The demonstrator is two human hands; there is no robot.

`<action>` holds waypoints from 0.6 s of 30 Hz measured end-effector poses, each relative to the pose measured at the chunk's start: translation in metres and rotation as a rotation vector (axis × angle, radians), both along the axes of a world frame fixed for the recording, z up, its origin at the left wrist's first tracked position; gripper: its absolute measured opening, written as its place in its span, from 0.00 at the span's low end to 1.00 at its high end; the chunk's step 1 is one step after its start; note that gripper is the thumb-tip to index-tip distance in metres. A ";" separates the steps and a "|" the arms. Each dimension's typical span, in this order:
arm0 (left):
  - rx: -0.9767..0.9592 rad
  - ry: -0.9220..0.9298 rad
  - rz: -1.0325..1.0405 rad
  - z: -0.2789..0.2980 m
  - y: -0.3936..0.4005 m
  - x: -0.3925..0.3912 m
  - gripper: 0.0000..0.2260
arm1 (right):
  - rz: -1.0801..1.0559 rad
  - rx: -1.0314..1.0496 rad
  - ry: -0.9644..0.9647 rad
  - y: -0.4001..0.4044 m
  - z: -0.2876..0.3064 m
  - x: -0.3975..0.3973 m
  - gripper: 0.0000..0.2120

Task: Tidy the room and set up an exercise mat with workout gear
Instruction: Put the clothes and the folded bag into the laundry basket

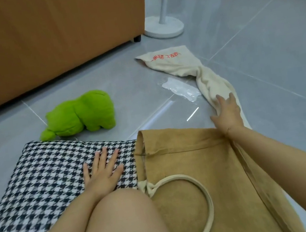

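Cream towel (pixel 190 68) under the flat right hand (pixel 227 112); left hand (pixel 102 171) flat on cushion (pixel 38 187).

Left hand (pixel 103 172) flat, right hand (pixel 227 112) outstretched

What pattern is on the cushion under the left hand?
Black-and-white houndstooth on the cushion, seen in the head view, with the left hand flat on it.

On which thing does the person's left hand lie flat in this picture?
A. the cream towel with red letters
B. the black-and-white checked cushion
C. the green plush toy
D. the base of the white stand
B: the left hand lies with straight fingers on the black-and-white checked cushion, while the right hand reaches to the cream towel, and the green plush toy lies untouched.
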State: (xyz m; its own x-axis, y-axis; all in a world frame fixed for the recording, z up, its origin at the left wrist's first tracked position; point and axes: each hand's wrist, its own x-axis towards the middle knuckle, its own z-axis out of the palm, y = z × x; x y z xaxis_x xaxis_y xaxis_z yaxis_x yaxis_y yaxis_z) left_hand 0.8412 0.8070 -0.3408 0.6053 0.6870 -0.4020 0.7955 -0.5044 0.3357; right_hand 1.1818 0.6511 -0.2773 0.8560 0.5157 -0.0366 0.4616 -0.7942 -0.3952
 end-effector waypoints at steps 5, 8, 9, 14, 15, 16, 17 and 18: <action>0.007 0.030 -0.007 -0.014 0.003 0.002 0.25 | -0.045 -0.166 0.136 0.010 -0.043 0.039 0.38; 0.012 -0.008 -0.003 -0.018 0.004 0.002 0.25 | -0.017 -0.222 0.004 0.012 -0.064 0.031 0.31; 0.011 -0.011 -0.001 -0.018 0.005 0.003 0.25 | 0.003 -0.222 -0.074 0.014 -0.069 0.030 0.29; 0.035 -0.046 0.027 -0.020 0.003 0.004 0.25 | -0.064 0.176 0.023 0.028 -0.064 0.004 0.17; 0.048 -0.059 0.035 -0.018 0.002 0.002 0.25 | -0.142 0.339 0.120 0.035 -0.055 -0.009 0.16; 0.054 -0.064 0.041 -0.017 0.002 0.001 0.25 | -0.180 0.496 0.174 0.041 -0.042 -0.023 0.15; 0.061 -0.078 0.041 -0.016 0.001 0.001 0.25 | -0.169 0.635 0.191 0.047 -0.028 -0.037 0.14; 0.065 -0.092 0.047 -0.014 0.000 0.000 0.25 | -0.127 0.755 0.199 0.051 -0.012 -0.052 0.13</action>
